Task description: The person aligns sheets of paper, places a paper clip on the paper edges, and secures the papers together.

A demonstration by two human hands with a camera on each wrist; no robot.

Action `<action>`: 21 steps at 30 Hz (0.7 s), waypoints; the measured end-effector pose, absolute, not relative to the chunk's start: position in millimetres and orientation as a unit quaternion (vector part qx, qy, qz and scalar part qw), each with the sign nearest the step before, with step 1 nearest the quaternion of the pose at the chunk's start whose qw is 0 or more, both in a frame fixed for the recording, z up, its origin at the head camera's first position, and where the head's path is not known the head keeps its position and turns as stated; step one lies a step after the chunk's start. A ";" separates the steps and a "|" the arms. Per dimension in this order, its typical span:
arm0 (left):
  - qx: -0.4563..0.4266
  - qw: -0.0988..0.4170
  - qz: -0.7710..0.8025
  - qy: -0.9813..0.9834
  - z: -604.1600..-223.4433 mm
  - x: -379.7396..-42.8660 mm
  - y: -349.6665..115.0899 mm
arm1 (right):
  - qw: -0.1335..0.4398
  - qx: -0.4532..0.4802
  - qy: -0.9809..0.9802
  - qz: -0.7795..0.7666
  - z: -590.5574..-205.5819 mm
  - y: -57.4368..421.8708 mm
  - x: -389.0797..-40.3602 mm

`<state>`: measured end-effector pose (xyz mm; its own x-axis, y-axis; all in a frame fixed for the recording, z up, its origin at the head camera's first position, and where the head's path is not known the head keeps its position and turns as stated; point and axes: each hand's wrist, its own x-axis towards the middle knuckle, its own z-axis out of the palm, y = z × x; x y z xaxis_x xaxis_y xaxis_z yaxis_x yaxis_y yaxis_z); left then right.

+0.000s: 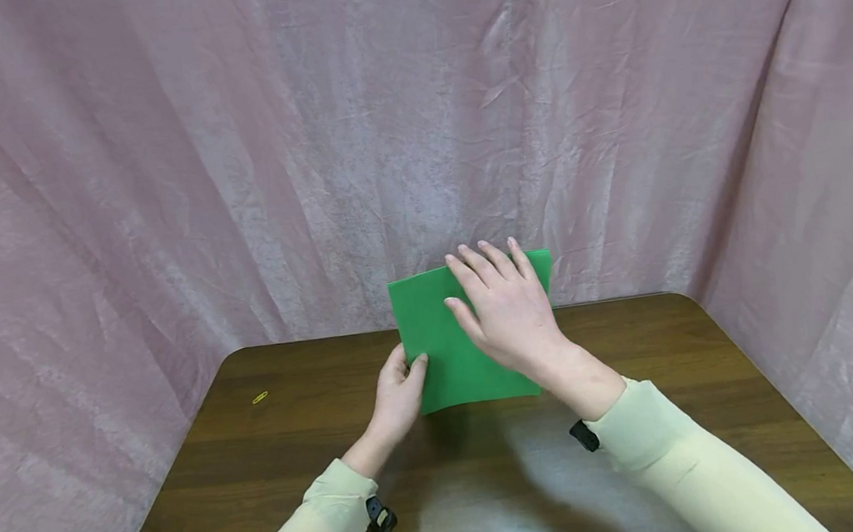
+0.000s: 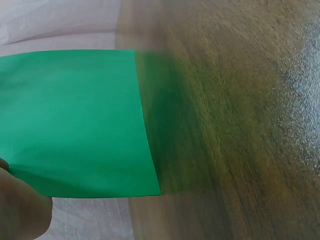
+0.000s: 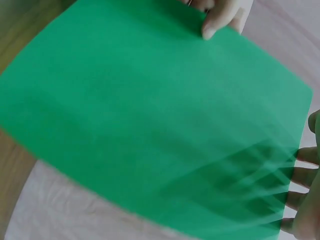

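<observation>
A green sheet of paper (image 1: 437, 319) stands nearly upright above the table, with its lower edge toward me. My left hand (image 1: 400, 389) pinches its left edge, thumb on the near face and the other fingers mostly hidden behind. In the left wrist view the thumb shows at the lower left beside the green paper (image 2: 75, 125). My right hand (image 1: 509, 314) is in front of the paper's upper right part, its fingers straight and spread past the top edge. Seen from the right wrist, the right fingers (image 3: 304, 176) lie along that edge; I cannot tell whether they touch it.
A yellow paper clip (image 1: 260, 398) lies on the left part of the brown wooden table (image 1: 298, 451). Pink curtains (image 1: 311, 141) hang behind the table and along its sides. Each wrist carries a black strap (image 1: 584, 436).
</observation>
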<state>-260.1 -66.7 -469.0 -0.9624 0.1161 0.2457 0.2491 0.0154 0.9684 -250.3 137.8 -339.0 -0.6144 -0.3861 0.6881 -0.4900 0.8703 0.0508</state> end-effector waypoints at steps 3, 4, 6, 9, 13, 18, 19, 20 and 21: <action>-0.122 0.047 -0.697 -0.705 -468.2 -259.5 -65.9 | 0.380 0.234 -0.891 0.082 -341.1 154.7 -251.3; -0.119 0.047 -0.701 -0.702 -467.9 -259.3 -65.6 | 0.384 0.230 -0.890 0.086 -341.8 160.2 -251.7; -0.119 0.045 -0.706 -0.697 -467.4 -258.7 -65.0 | 0.391 0.220 -0.888 0.098 -343.4 171.3 -252.0; -0.117 0.049 -0.708 -0.694 -467.1 -258.6 -64.5 | 0.400 0.203 -0.886 0.117 -346.6 187.0 -253.2; -0.116 0.056 -0.702 -0.700 -464.3 -256.4 -64.0 | 0.404 0.179 -0.882 0.166 -353.9 203.4 -254.3; -0.115 0.052 -0.705 -0.698 -465.4 -257.2 -63.9 | 0.324 0.142 -0.876 0.328 -365.4 208.3 -253.4; -0.114 0.052 -0.704 -0.699 -465.4 -257.3 -63.7 | 0.293 0.133 -0.871 0.372 -367.9 207.3 -253.0; -0.116 0.054 -0.703 -0.699 -469.4 -260.0 -64.1 | 0.262 0.128 -0.860 0.420 -370.6 205.9 -253.2; -0.117 0.055 -0.701 -0.701 -469.7 -260.3 -63.8 | 0.232 0.124 -0.846 0.465 -373.5 204.4 -253.7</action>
<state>-260.3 -63.8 -469.7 -0.9664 0.0866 0.2419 0.2419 -0.0108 0.9702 -253.7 204.4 -373.5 -0.8619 0.0064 0.5071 -0.4247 0.5375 -0.7285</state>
